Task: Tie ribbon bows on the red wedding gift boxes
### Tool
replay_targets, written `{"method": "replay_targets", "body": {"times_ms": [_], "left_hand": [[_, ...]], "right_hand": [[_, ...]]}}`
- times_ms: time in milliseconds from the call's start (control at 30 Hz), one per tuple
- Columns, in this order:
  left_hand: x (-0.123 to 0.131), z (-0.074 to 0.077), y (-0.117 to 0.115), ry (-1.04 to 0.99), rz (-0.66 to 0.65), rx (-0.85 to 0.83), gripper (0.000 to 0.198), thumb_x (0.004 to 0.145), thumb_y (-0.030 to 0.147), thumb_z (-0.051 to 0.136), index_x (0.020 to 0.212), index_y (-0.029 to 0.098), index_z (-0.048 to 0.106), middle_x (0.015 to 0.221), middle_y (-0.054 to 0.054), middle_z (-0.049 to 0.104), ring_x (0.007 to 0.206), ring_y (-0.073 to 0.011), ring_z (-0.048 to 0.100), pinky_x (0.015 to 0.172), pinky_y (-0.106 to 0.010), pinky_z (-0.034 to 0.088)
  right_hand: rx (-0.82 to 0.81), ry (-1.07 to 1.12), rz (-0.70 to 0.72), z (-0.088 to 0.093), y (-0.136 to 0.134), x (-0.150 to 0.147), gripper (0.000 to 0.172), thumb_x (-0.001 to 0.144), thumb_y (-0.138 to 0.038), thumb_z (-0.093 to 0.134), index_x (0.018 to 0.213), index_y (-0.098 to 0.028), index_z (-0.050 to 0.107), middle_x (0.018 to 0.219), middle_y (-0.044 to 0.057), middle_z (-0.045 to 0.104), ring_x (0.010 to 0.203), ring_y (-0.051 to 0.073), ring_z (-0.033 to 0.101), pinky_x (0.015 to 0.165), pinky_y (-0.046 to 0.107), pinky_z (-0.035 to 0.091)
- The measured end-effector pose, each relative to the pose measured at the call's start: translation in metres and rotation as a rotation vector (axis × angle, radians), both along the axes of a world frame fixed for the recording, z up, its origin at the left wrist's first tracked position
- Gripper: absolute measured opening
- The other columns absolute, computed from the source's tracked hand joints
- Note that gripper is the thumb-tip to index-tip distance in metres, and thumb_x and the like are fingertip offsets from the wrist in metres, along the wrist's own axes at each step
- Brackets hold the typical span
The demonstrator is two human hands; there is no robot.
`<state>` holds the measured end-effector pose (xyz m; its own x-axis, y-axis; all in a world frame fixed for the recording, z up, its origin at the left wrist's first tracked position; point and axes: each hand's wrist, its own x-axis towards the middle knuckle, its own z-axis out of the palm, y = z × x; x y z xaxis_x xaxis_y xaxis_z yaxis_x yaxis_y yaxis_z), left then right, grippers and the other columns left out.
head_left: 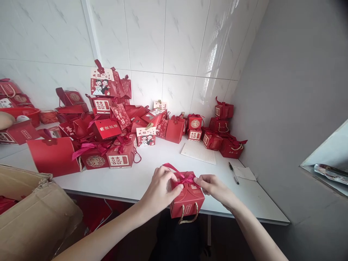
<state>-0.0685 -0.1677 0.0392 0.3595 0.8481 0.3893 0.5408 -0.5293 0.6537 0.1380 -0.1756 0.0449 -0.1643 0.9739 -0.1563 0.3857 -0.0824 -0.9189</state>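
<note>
White desk (152,159) is stretching ahead; at six o'clock, our left hand (161,184) and right hand (214,186) are pinching a bow (186,179) atop a red box (187,201), ideally tugging evenly.

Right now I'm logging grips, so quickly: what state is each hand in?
Left hand: closed, holding the left side of the ribbon bow on the red box.
Right hand: closed, holding the ribbon bow's right side.

"囍" stands on a box (195,135) near the table's (152,159) back edge; a bag (101,86) stacked there reads "大囍的日子".
</note>
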Motion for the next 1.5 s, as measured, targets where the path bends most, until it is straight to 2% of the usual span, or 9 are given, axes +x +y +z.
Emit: {"method": "replay_targets", "body": {"times_ms": [200, 300, 733, 833, 1000, 1067, 1233, 1367, 1500], "left_hand": [[-0.004, 0.002, 0.014, -0.098, -0.042, -0.239, 0.021, 0.081, 0.033, 0.046, 0.065, 0.019, 0.046, 0.075, 0.000, 0.049, 0.076, -0.0154, 0.052, 0.072, -0.029, 0.044], [-0.008, 0.000, 0.020, -0.125, -0.078, -0.334, 0.021, 0.080, 0.033, 0.046, 0.065, 0.019, 0.048, 0.079, 0.000, 0.050, 0.081, -0.0160, 0.052, 0.080, -0.030, 0.042], [-0.010, -0.007, 0.030, -0.100, -0.167, -0.379, 0.019, 0.078, 0.029, 0.042, 0.062, 0.018, 0.040, 0.083, 0.001, 0.044, 0.080, -0.0145, 0.047, 0.084, -0.030, 0.037], [-0.009, -0.004, 0.028, -0.096, -0.160, -0.371, 0.018, 0.076, 0.028, 0.044, 0.061, 0.018, 0.041, 0.084, 0.000, 0.045, 0.081, -0.0150, 0.049, 0.082, -0.030, 0.039], [-0.006, -0.005, 0.028, -0.115, -0.165, -0.359, 0.017, 0.077, 0.032, 0.047, 0.066, 0.019, 0.045, 0.084, 0.000, 0.053, 0.079, -0.0156, 0.054, 0.077, -0.029, 0.043], [-0.004, -0.007, 0.029, -0.134, -0.156, -0.367, 0.018, 0.078, 0.035, 0.048, 0.071, 0.019, 0.048, 0.082, 0.000, 0.057, 0.075, -0.0149, 0.056, 0.073, -0.029, 0.045], [-0.001, -0.005, 0.028, -0.130, -0.058, -0.232, 0.011, 0.078, 0.031, 0.050, 0.077, 0.020, 0.051, 0.082, 0.001, 0.060, 0.078, -0.0155, 0.057, 0.074, -0.029, 0.046], [0.005, 0.005, 0.023, -0.016, -0.050, 0.011, 0.003, 0.076, 0.021, 0.053, 0.078, 0.020, 0.052, 0.087, -0.002, 0.058, 0.087, -0.0181, 0.054, 0.079, -0.032, 0.044], [0.015, 0.009, 0.020, 0.145, -0.175, 0.135, 0.007, 0.078, 0.020, 0.053, 0.080, 0.020, 0.059, 0.085, -0.003, 0.059, 0.088, -0.0200, 0.052, 0.083, -0.037, 0.041]], "right_hand": [[0.073, 0.084, 0.086, -0.007, 0.003, 0.003, 0.051, 0.068, -0.067, 0.057, 0.059, -0.019, 0.043, 0.053, -0.006, 0.034, 0.051, 0.010, 0.025, 0.050, 0.025, 0.018], [0.091, 0.104, 0.139, -0.010, 0.005, 0.006, 0.049, 0.069, -0.064, 0.059, 0.059, -0.018, 0.044, 0.054, -0.004, 0.040, 0.052, 0.010, 0.031, 0.051, 0.025, 0.022], [-0.121, 0.541, 0.231, -0.030, 0.011, 0.017, 0.037, 0.068, -0.046, 0.072, 0.064, -0.015, 0.051, 0.066, -0.001, 0.052, 0.063, 0.011, 0.048, 0.067, 0.027, 0.040], [-0.080, 0.347, 0.237, -0.021, 0.013, 0.025, 0.040, 0.069, -0.051, 0.067, 0.061, -0.016, 0.049, 0.060, -0.002, 0.049, 0.059, 0.011, 0.045, 0.063, 0.027, 0.039], [0.323, -0.187, -0.060, 0.021, 0.019, 0.019, 0.040, 0.079, -0.055, 0.049, 0.062, -0.019, 0.049, 0.059, -0.001, 0.049, 0.057, 0.013, 0.044, 0.057, 0.027, 0.035], [0.406, -0.324, 0.002, 0.032, 0.023, 0.005, 0.033, 0.080, -0.048, 0.049, 0.067, -0.018, 0.055, 0.069, 0.002, 0.057, 0.065, 0.016, 0.051, 0.063, 0.029, 0.038], [0.365, -0.376, 0.203, 0.026, 0.035, -0.022, 0.021, 0.076, -0.039, 0.058, 0.077, -0.018, 0.062, 0.083, 0.005, 0.064, 0.082, 0.021, 0.057, 0.072, 0.030, 0.042], [0.307, -0.198, 0.201, 0.012, 0.039, -0.023, 0.015, 0.076, -0.033, 0.057, 0.075, -0.018, 0.061, 0.076, 0.002, 0.064, 0.074, 0.018, 0.058, 0.069, 0.029, 0.043], [0.269, -0.115, 0.152, 0.005, 0.037, -0.020, 0.017, 0.075, -0.034, 0.055, 0.071, -0.018, 0.059, 0.073, 0.001, 0.063, 0.069, 0.016, 0.056, 0.065, 0.027, 0.042]]}}
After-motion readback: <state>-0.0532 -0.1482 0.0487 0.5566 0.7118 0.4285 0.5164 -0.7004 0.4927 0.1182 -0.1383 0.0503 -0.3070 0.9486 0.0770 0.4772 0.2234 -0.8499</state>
